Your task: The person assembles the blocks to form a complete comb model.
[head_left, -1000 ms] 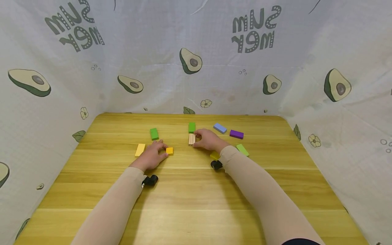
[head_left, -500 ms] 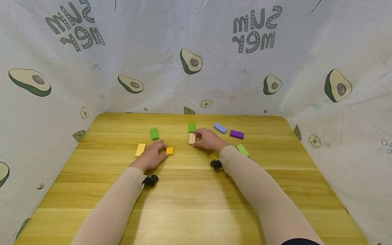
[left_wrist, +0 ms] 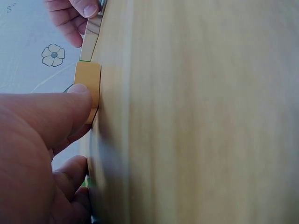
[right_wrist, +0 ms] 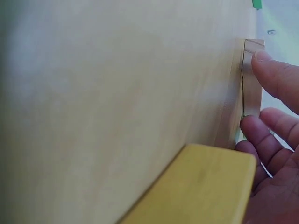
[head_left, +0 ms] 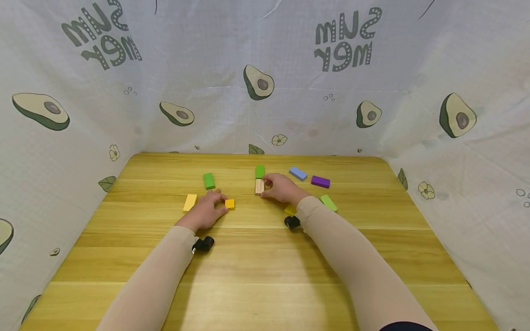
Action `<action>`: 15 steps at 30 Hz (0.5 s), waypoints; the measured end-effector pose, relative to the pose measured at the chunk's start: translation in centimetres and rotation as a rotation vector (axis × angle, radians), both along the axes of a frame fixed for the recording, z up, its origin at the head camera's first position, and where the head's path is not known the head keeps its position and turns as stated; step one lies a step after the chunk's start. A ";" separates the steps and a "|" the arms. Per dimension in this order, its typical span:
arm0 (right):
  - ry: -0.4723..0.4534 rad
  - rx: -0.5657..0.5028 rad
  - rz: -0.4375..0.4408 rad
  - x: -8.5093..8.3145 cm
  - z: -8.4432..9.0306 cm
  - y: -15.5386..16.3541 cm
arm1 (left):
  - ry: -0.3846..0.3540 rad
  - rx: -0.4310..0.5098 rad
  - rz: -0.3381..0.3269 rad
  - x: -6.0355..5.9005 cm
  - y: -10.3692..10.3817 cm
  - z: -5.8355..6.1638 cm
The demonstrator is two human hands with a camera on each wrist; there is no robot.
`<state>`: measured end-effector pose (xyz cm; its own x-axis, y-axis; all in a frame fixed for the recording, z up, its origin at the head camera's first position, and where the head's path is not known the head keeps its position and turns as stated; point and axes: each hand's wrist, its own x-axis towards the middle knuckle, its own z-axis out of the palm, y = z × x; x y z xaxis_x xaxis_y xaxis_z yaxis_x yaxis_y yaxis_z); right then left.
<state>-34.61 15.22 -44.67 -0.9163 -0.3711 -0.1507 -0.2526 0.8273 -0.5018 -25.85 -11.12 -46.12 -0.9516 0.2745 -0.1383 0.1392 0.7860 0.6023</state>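
My left hand [head_left: 204,211] pinches a small orange block [head_left: 229,204] on the table between thumb and fingers. In the left wrist view the thumb presses the end of this orange block [left_wrist: 88,72]. Farther off, my right hand [head_left: 283,189] grips a plain wooden block [head_left: 259,187] by its ends, the thumb at the near end. The wooden block's far end meets a green block [head_left: 260,172], apparently touching it. The right wrist view shows the thumb on the wooden block [right_wrist: 252,93] too, and a yellow block [right_wrist: 201,182] lies below that hand.
Around the hands on the wooden table [head_left: 256,285] lie another green block [head_left: 209,181], a pale yellow block [head_left: 190,202], a blue block [head_left: 298,173], a purple block [head_left: 320,181] and a lime block [head_left: 328,203]. A printed curtain [head_left: 207,69] hangs behind the table.
The wooden block and the green block ahead of it have slid very slightly toward the far edge. My left hand and the orange block stay put.
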 end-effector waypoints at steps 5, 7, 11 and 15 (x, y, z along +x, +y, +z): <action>0.002 0.005 0.003 -0.1 0.0 0.0 | -0.002 -0.001 0.000 0.0 0.0 0.1; 0.003 0.006 0.005 -0.1 -0.1 0.0 | -0.003 -0.002 0.001 0.0 0.1 0.1; 0.002 0.007 0.008 -0.1 -0.1 0.0 | -0.002 -0.006 0.003 0.1 0.1 0.1; 0.002 0.003 0.009 -0.1 -0.1 0.0 | -0.002 -0.007 0.004 0.0 0.1 0.0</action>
